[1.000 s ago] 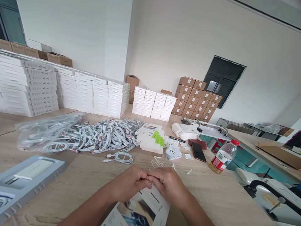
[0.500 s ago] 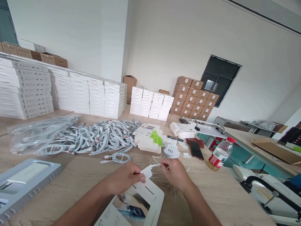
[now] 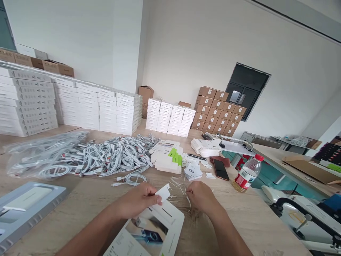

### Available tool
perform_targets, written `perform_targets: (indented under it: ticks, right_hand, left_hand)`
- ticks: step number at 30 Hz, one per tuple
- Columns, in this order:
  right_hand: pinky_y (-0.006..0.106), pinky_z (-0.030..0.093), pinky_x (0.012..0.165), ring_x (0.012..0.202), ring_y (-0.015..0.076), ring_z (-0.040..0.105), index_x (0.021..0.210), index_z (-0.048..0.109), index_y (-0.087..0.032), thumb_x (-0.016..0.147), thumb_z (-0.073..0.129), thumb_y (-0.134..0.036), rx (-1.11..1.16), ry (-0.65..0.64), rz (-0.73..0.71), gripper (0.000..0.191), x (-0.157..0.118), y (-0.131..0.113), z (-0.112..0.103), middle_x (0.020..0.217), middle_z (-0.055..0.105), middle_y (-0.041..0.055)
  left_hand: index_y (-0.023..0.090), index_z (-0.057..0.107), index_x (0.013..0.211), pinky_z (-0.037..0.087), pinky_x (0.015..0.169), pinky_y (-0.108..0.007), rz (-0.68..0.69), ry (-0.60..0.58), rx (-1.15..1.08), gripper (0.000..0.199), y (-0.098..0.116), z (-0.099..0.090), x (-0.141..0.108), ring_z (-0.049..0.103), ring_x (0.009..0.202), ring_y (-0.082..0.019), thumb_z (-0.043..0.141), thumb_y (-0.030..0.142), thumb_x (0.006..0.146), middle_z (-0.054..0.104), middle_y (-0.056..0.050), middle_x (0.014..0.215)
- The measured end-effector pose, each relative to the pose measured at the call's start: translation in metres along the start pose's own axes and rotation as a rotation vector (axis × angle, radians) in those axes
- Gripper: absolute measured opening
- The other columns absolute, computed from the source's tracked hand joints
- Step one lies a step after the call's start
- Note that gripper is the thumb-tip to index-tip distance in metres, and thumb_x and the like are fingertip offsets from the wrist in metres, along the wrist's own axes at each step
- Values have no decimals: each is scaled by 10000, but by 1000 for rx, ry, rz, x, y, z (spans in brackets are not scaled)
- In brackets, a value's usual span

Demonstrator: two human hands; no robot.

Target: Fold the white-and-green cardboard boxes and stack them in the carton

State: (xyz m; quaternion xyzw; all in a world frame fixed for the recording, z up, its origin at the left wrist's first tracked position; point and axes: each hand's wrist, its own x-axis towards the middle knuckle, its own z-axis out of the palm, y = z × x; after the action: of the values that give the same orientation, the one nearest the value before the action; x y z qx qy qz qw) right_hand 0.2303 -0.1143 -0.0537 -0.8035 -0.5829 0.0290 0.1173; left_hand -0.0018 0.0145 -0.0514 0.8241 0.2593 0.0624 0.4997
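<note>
My left hand (image 3: 141, 200) grips the top flap of a flat white cardboard packaging sleeve (image 3: 173, 220), thumb on top. The sleeve has a printed picture of a dark phone and a charger, and its lower end runs out of view. To its right, apart from it, my right hand (image 3: 201, 195) is closed, with a thin white paper strip (image 3: 189, 202) hanging at its fingertips. Several more thin strips lie scattered on the table between and under the hands.
Coiled white cables (image 3: 114, 154) heap at left behind a grey tray (image 3: 50, 201). Flattened sleeves (image 3: 165, 165), cards (image 3: 193, 171), a phone (image 3: 221, 169) and a bottle (image 3: 247, 174) lie or stand ahead and right. White box stacks (image 3: 87, 106) and brown cartons (image 3: 213, 110) stand behind.
The white strip that stretched between my hands has come away from the sleeve's flap. My right hand has shifted slightly right and down; my left still grips the sleeve.
</note>
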Motion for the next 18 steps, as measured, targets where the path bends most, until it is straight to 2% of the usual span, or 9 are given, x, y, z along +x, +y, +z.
perform_targets:
  ticks: [2, 4, 6, 8, 10, 13, 15, 18]
  right_hand:
    - [293, 435, 694, 832, 224, 660, 689, 730, -201, 842, 534, -149, 20, 60, -29, 254, -2, -5, -3, 796, 733, 85]
    - [330, 477, 799, 955, 235, 648, 905, 743, -211, 890, 527, -179, 147, 199, -140, 219, -5, -13, -5, 955, 733, 96]
    - [365, 480, 926, 1120, 230, 600, 1194, 653, -235, 917, 531, -205, 318, 319, -320, 304, -7, -23, -4, 1188, 681, 98]
    - [370, 475, 971, 1165, 216, 578, 1288, 589, -262, 918, 544, -203, 414, 332, -466, 377, -10, -33, -2, 1258, 652, 80]
    - [356, 500, 897, 1036, 207, 625, 1151, 672, -273, 905, 562, -183, 429, 300, -504, 284, -11, -39, 0, 1092, 709, 53]
    - [324, 501, 774, 840, 186, 638, 883, 728, -245, 878, 599, -167, 493, 318, -411, 150, -10, -38, 2, 848, 712, 25]
    - [312, 498, 757, 825, 177, 640, 860, 724, -236, 875, 606, -176, 589, 365, -350, 133, -8, -35, 2, 844, 715, 24]
    - [306, 504, 754, 824, 174, 645, 876, 724, -237, 879, 605, -203, 691, 415, -339, 124, -6, -33, 4, 851, 722, 25]
  left_hand:
    - [181, 724, 802, 238, 496, -214, 22, -8, -3, 369, 0, 2, 0, 353, 522, -115, 568, 515, 817, 387, 42, 579]
    - [180, 721, 803, 222, 491, -217, 48, -19, -7, 366, 1, 5, 0, 336, 517, -113, 549, 501, 837, 363, 44, 571]
    - [177, 719, 791, 208, 491, -222, 75, -31, -7, 351, 3, 9, 0, 317, 513, -108, 542, 474, 849, 349, 48, 564]
    - [175, 720, 782, 206, 496, -224, 94, -33, -3, 332, 6, 13, 0, 303, 507, -101, 545, 449, 850, 348, 53, 556]
    - [167, 713, 738, 219, 499, -224, 89, -8, 3, 328, 8, 14, 0, 307, 500, -98, 553, 435, 840, 355, 56, 542]
    - [158, 708, 720, 285, 510, -220, 49, 78, -42, 288, 9, 10, 1, 398, 519, -105, 606, 418, 791, 473, 39, 585]
    - [166, 725, 877, 360, 542, -225, 4, 151, -139, 271, 9, 5, 1, 519, 591, -133, 658, 386, 734, 616, 4, 755]
    - [189, 616, 1241, 457, 642, -263, -68, 257, -314, 615, 12, -1, -2, 649, 750, -205, 723, 318, 649, 682, -39, 958]
